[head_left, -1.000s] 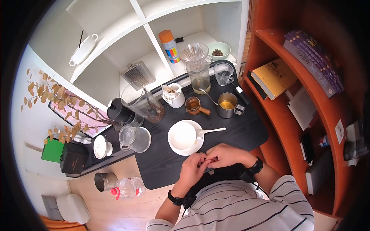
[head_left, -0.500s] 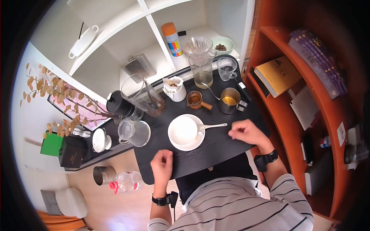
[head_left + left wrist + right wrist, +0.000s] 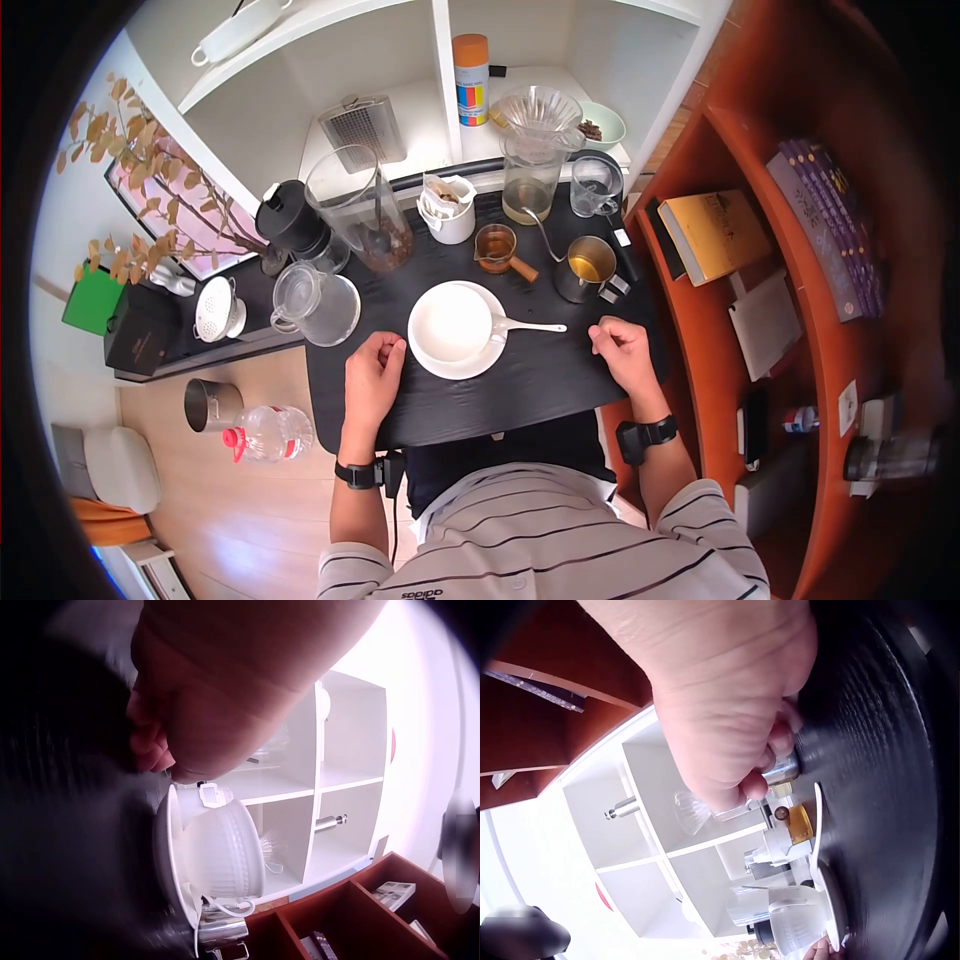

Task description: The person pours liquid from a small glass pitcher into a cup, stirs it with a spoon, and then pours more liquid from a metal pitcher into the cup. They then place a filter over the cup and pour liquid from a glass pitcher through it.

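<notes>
A white cup (image 3: 450, 325) stands on a white saucer (image 3: 455, 371) in the middle of the black table (image 3: 520, 390). Across the saucer's right side lies a white spoon (image 3: 535, 327), its handle pointing right. My left hand (image 3: 374, 375) rests on the table left of the saucer, fingers loosely curled and holding nothing. Beyond the spoon handle's end, my right hand (image 3: 622, 352) rests near the table's right edge, also loosely curled around nothing. The left wrist view has the cup just past the fingers.
Behind the saucer stand a glass pitcher (image 3: 325, 308), a tall glass vessel (image 3: 362, 215), a white mug with a drip bag (image 3: 446, 215), a small wooden-handled glass pot (image 3: 496, 248), a metal cup of yellow liquid (image 3: 587, 268), and a dripper on a carafe (image 3: 532, 175). A bookcase (image 3: 690, 330) borders the right.
The hands were together in front of the saucer. They have parted and come down on the table, one on each side. The head view has shifted; the cup and spoon stay put.
</notes>
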Motion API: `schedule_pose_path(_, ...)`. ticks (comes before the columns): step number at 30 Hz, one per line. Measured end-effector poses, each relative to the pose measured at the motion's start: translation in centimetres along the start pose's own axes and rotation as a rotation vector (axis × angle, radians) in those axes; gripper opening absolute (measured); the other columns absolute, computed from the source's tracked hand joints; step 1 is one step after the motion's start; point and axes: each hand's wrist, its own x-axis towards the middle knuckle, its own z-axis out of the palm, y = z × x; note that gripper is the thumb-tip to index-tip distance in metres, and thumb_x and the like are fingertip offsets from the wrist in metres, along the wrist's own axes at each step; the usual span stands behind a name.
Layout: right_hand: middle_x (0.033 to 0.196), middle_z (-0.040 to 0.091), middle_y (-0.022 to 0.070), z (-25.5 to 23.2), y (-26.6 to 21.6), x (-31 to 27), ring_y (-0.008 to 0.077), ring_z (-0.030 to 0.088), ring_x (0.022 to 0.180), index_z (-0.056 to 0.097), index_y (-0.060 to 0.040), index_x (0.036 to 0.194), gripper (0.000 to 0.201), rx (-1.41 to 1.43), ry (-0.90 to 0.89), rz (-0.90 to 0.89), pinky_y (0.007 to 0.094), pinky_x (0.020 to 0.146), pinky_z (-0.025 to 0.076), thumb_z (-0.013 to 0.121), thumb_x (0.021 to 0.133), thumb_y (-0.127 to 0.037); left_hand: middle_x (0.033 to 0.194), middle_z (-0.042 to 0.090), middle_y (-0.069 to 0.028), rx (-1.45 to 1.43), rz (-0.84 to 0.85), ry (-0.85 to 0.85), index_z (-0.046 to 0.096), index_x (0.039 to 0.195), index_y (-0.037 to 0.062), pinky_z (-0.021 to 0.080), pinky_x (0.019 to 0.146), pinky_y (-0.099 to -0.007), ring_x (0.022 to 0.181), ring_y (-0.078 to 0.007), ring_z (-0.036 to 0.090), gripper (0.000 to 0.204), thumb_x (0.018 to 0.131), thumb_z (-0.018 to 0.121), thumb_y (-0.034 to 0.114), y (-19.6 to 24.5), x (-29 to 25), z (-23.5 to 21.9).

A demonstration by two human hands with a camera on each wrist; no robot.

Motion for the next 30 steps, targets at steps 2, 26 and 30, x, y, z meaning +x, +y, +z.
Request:
schedule_pose_path(2, 0.068, 0.054, -0.0006, 0.0, 0.3, 0.0, 0.0060, 0.046, 0.064, 0.056, 0.0004, 0.069, 0.037, -0.041, 0.076, 0.016, 0.0269, 0.060, 0.035, 0.069, 0.102, -0.010, 0.073, 0.068, -0.0100, 0.048, 0.048, 0.010, 0.073, 0.100, -0.0002, 0.050, 0.060, -0.0339, 0.061, -0.0186, 0.061, 0.014, 0.098, 0.073, 0.014, -0.3, 0.2, 0.5)
schedule_pose_path(26, 0.069, 0.064, 0.0030, 5.2, -4.2, 3.3, 0.0078, 0.059, 0.062, 0.070, 0.0022, 0.123, 0.027, -0.358, -0.010, 0.103, 0.0267, 0.062, 0.049, 0.073, 0.100, -0.013, 0.075, 0.065, -0.0114, 0.084, 0.128, 0.170, 0.070, 0.089, 0.0004, 0.049, 0.060, -0.0360, 0.062, -0.0237, 0.062, 0.015, 0.097, 0.073, 0.013, -0.8, -0.2, 1.2)
schedule_pose_path(30, 0.074, 0.071, 0.0143, 7.1, -4.8, 4.8, 0.0274, 0.072, 0.067, 0.062, 0.0095, 0.133, 0.046, -0.543, -0.042, 0.107, 0.0378, 0.068, 0.056, 0.071, 0.102, -0.024, 0.074, 0.065, -0.0118, 0.073, 0.150, 0.188, 0.070, 0.089, 0.0004, 0.049, 0.059, -0.0368, 0.062, -0.0246, 0.062, 0.016, 0.097, 0.073, 0.013, -0.9, -0.3, 1.2)
